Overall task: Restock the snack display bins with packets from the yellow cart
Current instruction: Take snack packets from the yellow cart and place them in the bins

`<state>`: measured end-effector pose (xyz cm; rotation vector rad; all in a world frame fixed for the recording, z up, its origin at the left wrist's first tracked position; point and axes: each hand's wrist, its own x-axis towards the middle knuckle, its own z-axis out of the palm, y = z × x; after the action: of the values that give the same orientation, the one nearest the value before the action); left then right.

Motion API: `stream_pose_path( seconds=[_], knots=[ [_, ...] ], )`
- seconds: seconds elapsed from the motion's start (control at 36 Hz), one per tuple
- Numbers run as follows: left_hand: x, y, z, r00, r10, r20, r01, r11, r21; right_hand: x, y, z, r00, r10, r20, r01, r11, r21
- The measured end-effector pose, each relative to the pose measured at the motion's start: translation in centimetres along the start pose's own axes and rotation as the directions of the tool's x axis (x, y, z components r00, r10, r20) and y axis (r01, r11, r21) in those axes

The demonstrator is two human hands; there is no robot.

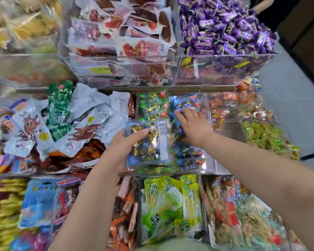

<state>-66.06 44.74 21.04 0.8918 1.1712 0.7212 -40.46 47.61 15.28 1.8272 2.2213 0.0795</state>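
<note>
Grey-white and green flat packets (65, 116) are being kept in a heap in the wide clear plastic bin (13, 173) at the middle left. Shiny purple wrapped sweets (225, 28) are being piled high in the top right clear plastic bin (225, 69). Red-and-clear flat packets (127, 38) are being stacked in the top middle clear bin (120, 77) just beside it. Yellow-green soft packets (170, 201) are being kept in the low bottom bin (140, 214). Small green packets (152, 105) and small blue packets (188, 104) are being lined up side by side in the narrow clear middle bin (209, 145).

A see-through bag of blue and gold wrapped sweets (149, 142), with a white barcode sticker on it, is being held just above the front of that narrow bin. It is being gripped by the left hand (123, 144), with the thumb clamped across its top. The small blue packets are being touched by the right hand (194, 125), with its fingers stretched out flat.
</note>
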Motion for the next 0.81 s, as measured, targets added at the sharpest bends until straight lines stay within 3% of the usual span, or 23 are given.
stream_pose_path(
  seconds=[0.19, 0.42, 0.58, 0.81],
  knots=[
    [1.7, 0.6, 0.3, 0.998, -0.018, -0.056, 0.017, 1.000, -0.023, 0.2, 0.6, 0.6, 0.993, -0.115, -0.017, 0.114, 0.992, -0.055],
    [2.3, 0.3, 0.1, 0.996, -0.034, -0.088, 0.022, 0.991, -0.129, 2.6, 1.9, -0.2, 0.998, -0.053, -0.025, 0.048, 0.981, -0.186],
    [2.2, 0.1, 0.1, 0.994, -0.052, -0.093, 0.039, 0.990, -0.135, 3.8, 1.5, -0.4, 0.994, -0.067, 0.091, 0.085, 0.975, -0.204],
    [1.8, 0.5, 0.2, 0.992, -0.101, -0.082, 0.090, 0.988, -0.124, 2.7, 1.2, 0.4, 0.999, -0.047, -0.015, 0.044, 0.986, -0.160]
  ],
)
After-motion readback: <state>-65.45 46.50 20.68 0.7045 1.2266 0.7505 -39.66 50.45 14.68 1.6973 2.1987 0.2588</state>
